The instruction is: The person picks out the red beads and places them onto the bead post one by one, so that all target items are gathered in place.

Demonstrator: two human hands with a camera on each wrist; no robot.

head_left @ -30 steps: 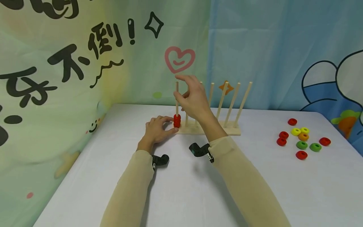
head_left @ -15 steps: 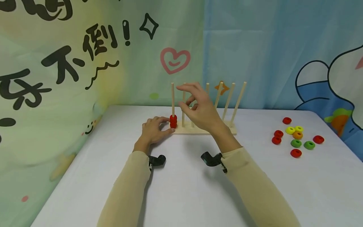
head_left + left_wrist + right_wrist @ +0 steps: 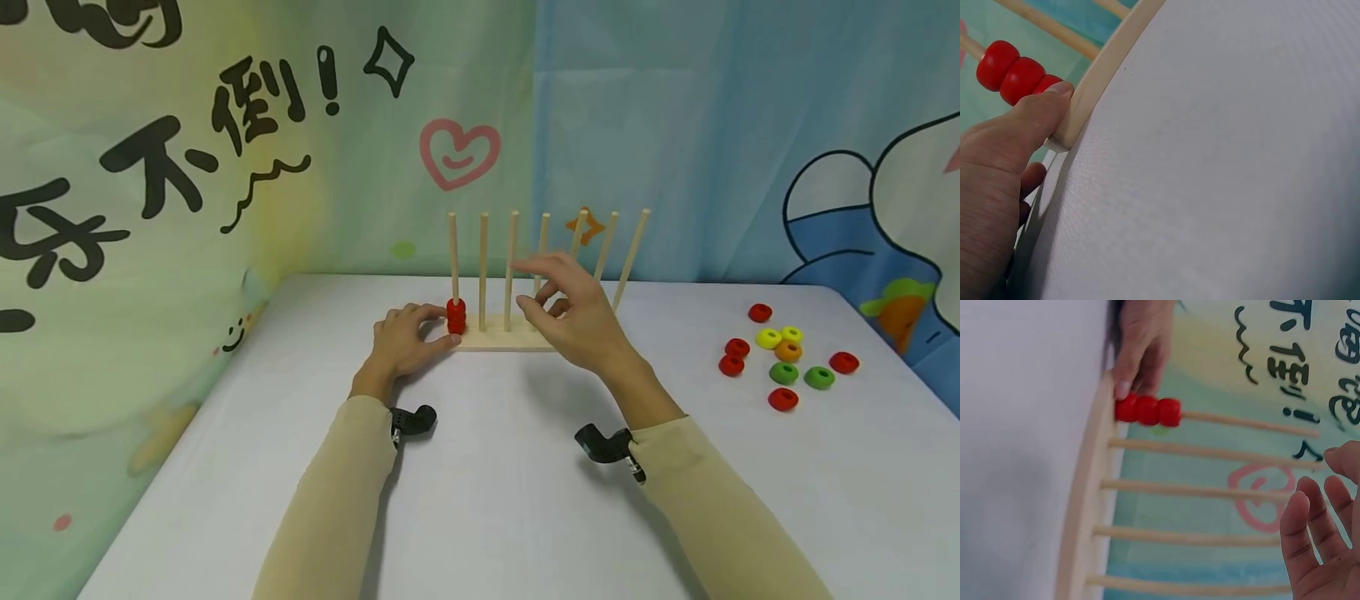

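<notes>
A wooden peg stand (image 3: 495,340) with a row of upright pegs is on the table. Three red beads (image 3: 456,317) are stacked on its leftmost peg; the left wrist view also shows these red beads (image 3: 1021,78). My left hand (image 3: 401,340) holds the left end of the base, thumb at the front and fingers around the far side. In front of the right-hand pegs, my right hand (image 3: 573,312) hovers in the air with loosely bent fingers and nothing between them. The right wrist view shows its fingers (image 3: 1297,540) apart from the pegs.
Loose beads lie at the table's right: several red ones (image 3: 783,399), two yellow ones (image 3: 768,338), an orange one (image 3: 788,351) and two green ones (image 3: 819,377). A printed cloth backdrop (image 3: 637,100) hangs behind the white table (image 3: 487,500).
My right hand has moved right and down, away from the leftmost peg. The left hand stays at the base's end. The view has shifted slightly.
</notes>
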